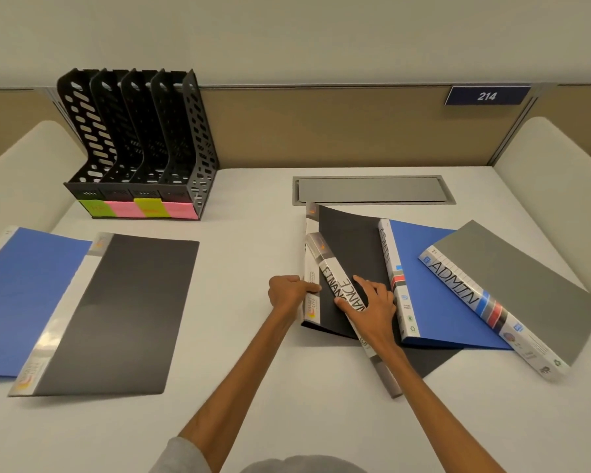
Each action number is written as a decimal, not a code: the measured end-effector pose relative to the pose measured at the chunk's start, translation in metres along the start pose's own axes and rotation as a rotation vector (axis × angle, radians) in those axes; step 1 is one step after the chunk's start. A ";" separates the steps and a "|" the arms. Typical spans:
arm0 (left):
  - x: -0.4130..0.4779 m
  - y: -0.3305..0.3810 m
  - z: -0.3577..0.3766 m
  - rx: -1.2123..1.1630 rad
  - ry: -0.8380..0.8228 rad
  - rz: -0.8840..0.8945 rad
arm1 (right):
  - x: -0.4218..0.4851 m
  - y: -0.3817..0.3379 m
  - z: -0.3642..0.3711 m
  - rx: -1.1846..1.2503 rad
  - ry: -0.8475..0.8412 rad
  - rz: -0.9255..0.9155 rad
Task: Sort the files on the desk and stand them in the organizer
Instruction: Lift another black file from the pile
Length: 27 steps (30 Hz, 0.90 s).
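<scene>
My right hand (372, 307) lies flat with fingers spread on the FINANCE file (329, 268), pressing on its spine without closing round it. My left hand (289, 291) grips the left edge of the black file (309, 312) beneath it, thumb on top of the white spine strip. Both files sit in the fanned pile on the right of the surface (253, 268), with a blue file (434, 285) and the grey ADMIN file (526, 285) overlapping further right. The FINANCE spine runs on a slant, far end towards the left, near end towards my right elbow, and its cover looks tucked under the blue one. The organizer (140, 141) stands well apart at the back left, its slots open towards me, so I judge the file must be turned upright and carried across. My left hand is the nearer one.
</scene>
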<state>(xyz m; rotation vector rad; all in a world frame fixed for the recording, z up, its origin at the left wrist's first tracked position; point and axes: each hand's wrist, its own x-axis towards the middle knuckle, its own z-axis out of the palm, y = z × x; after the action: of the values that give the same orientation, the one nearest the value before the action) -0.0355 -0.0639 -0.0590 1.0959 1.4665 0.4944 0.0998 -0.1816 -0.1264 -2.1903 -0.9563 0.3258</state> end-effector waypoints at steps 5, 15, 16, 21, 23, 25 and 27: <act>-0.013 0.029 -0.003 -0.198 0.018 0.056 | 0.011 -0.008 -0.008 0.059 0.031 0.009; -0.038 0.072 -0.026 -0.369 0.092 0.179 | 0.026 -0.024 -0.012 0.037 0.017 0.021; -0.041 0.076 -0.029 -0.372 0.098 0.205 | 0.028 -0.029 -0.012 0.049 0.012 0.019; -0.064 0.087 -0.037 -0.331 0.207 0.396 | 0.034 -0.064 -0.005 0.373 -0.139 0.070; -0.073 0.090 -0.039 -0.332 0.231 0.446 | 0.036 -0.080 -0.002 0.534 -0.248 0.132; -0.083 0.092 -0.038 -0.346 0.232 0.496 | 0.040 -0.093 0.001 0.634 -0.351 0.192; -0.092 0.094 -0.035 -0.348 0.221 0.551 | 0.044 -0.100 0.002 0.748 -0.441 0.243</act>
<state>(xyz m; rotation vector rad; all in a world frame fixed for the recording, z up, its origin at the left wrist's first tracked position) -0.0474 -0.0867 0.0742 1.1807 1.1876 1.2431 0.0757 -0.1016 -0.0562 -1.5515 -0.6300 1.1206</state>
